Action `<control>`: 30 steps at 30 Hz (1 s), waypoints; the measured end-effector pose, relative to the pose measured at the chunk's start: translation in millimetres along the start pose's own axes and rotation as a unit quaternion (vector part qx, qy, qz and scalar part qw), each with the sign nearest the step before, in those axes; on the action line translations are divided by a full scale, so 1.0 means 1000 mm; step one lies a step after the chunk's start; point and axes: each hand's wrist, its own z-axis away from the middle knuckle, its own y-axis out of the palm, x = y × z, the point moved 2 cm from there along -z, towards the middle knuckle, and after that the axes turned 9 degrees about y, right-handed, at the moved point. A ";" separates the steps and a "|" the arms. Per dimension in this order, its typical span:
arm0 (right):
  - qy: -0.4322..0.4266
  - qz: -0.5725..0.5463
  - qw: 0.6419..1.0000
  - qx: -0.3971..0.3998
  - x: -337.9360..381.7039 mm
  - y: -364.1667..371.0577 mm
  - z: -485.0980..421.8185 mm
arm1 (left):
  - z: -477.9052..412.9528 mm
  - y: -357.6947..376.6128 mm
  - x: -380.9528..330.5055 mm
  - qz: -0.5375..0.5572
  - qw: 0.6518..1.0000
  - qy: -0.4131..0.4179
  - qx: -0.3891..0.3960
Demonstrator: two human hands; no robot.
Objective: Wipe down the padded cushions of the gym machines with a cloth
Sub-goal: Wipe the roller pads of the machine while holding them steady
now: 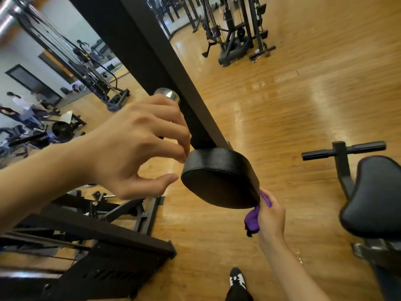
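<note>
Clenched round the purple cloth [252,221], R hand [271,216] holds it bunched vs the lower-right edge of the round black pad [219,177]. L hand [138,144] grasps nothing: fingers half-curled in a claw, thumb spread. Its fingertips [182,154] are at the pad's upper-left rim and look to touch it. Thumb tip sits just beside the pad's left edge w/ a gap btwn.

Hard to see: most of the cloth is tucked behind my R palm and the pad's rim. Only a crumpled lump left of the hand and a strip above the fingers show. Can't tell how much cloth actually meets the pad. Chrome knob [167,95] up-left of the pad is half hidden by my L knuckles. Black beam [152,61] running up-left from the pad's back is cut off at the top edge. Seat [373,196] right of the pad is cut by the side edge, w/ a T-shaped black bar [342,151] just beyond it. Machine frame [97,235] below-left of the pad is dark and blurred. People [17,101] far left of the pad are too blurred to make out. One shoe [237,279] shows below the pad, leg cut off.

Pad: thick disc, tilted, flat face toward me and down. Textured black vinyl, sheen on the top rim. Glossy wood floor [282,105] lies behind it.
</note>
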 end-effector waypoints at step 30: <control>-0.503 0.181 0.829 0.163 0.121 0.030 0.064 | 0.001 0.003 0.003 0.000 1.000 -0.020 -0.006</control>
